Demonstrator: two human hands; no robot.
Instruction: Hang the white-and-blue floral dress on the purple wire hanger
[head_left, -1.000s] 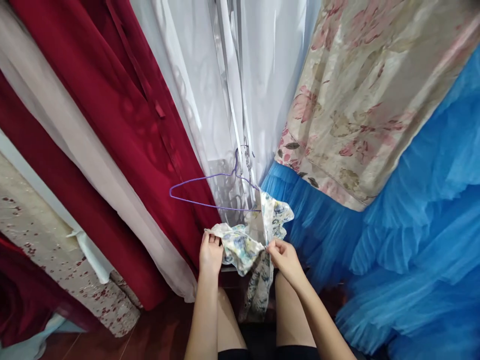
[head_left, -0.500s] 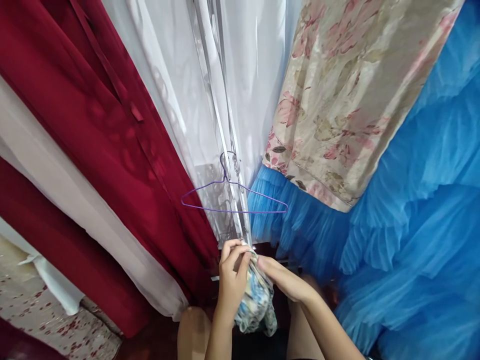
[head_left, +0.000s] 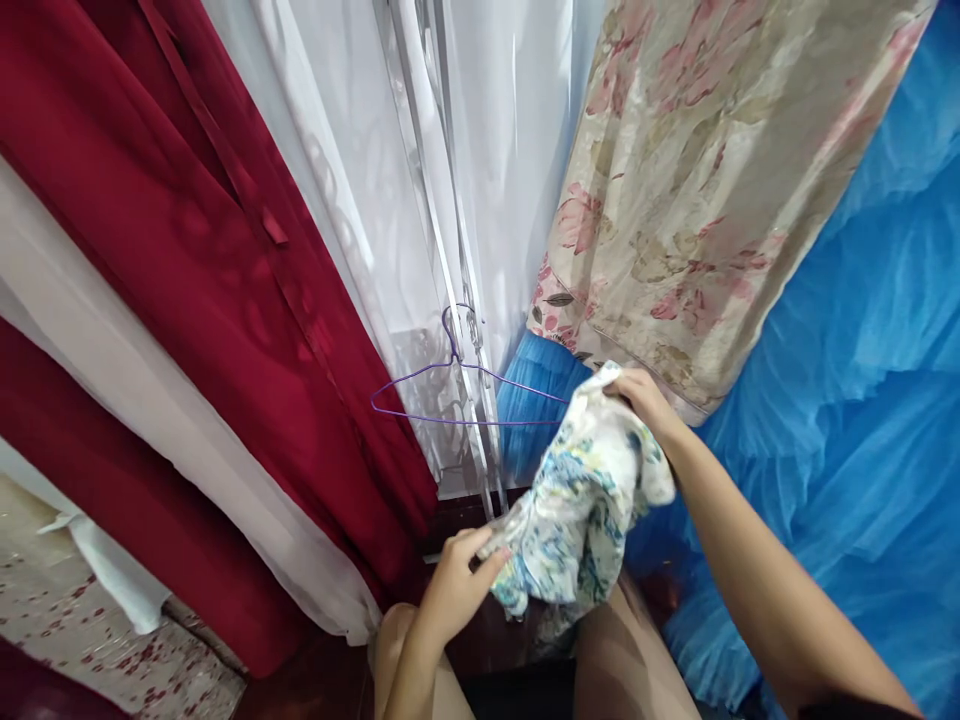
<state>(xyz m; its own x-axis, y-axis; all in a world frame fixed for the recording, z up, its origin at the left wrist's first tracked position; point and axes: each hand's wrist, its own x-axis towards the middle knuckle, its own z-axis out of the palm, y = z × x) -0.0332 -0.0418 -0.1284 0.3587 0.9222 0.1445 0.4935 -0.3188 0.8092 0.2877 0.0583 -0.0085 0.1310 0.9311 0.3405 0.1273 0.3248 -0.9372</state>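
Note:
A white garment (head_left: 577, 490) with a blue, green and yellow flower print hangs stretched between my two hands. My left hand (head_left: 459, 580) is closed on its lower left edge, thumb and fingers pinching the cloth. Higher up and to the right, my right hand (head_left: 637, 395) grips the garment's top edge. Just behind it, a thin purple wire hanger (head_left: 427, 370) hangs in front of white cloth, its right end covered by the garment. What kind of garment it is cannot be made out.
Dark red cloth (head_left: 247, 270) and pale cloth (head_left: 187, 400) hang on the left. White cloth (head_left: 510, 150) hangs at the middle back. To the right are a beige flowered cloth (head_left: 675, 200) and ruffled blue tulle (head_left: 847, 430). My knees show below.
My hands have moved apart, the right one up and to the right, the left slightly down. The bunched garment is now spread out and covers the hanger's right end.

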